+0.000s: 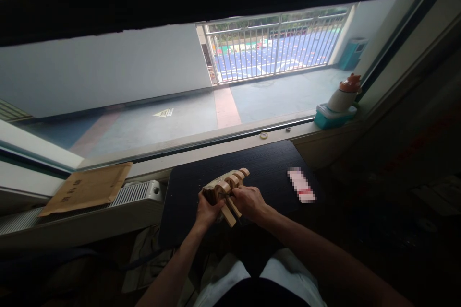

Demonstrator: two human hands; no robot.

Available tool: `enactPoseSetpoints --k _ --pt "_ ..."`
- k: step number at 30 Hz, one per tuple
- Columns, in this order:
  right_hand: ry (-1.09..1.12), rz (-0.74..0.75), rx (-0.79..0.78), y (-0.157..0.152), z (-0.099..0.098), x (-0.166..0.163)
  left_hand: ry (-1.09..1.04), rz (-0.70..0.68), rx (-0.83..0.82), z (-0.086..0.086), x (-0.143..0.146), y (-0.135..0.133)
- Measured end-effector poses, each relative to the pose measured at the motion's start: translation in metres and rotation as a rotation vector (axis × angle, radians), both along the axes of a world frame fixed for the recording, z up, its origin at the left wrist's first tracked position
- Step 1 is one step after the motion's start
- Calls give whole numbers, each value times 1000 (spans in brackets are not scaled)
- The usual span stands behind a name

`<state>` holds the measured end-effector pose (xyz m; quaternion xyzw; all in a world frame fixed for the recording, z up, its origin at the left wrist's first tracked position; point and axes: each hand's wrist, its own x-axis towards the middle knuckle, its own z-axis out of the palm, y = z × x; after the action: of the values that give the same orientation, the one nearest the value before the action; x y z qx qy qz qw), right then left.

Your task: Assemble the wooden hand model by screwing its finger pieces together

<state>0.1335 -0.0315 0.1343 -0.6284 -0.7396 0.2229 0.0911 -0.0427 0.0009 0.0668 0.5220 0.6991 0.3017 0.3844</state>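
A wooden piece with several curved, rounded segments [234,180] along its top and flat strips [227,216] pointing toward me is over the black table [266,163]. My left hand [207,212] is closed around its left end, the thumb pressed along the near side. At the near side of the curved segments, my right hand [249,202] is closed, with bent fingers. A small dark, thin thing [224,194] shows between the two hands; its kind is too small to tell, and the right fingertips partly hide it.
Right on the table lies a blurred pink card-like thing [301,185]. A tape roll [264,135] and a teal box [333,116] bearing a white-and-orange container [344,96] stand along the windowsill. Left, a brown envelope [90,187] rests on a white radiator [139,194].
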Motion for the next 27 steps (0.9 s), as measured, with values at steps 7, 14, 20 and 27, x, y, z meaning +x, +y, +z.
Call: enactPoseSetpoints --k 7,14,20,27 --pt "374 -210 -331 4 -13 2 22 -19 -13 4 0 -2" --pt "32 -11 55 -8 6 3 -8 21 -20 7 3 -3" --pt "-169 340 214 -12 7 9 22 12 -18 8 5 -3" --pt "111 -32 60 -16 -5 6 33 -9 -15 7 3 -5"
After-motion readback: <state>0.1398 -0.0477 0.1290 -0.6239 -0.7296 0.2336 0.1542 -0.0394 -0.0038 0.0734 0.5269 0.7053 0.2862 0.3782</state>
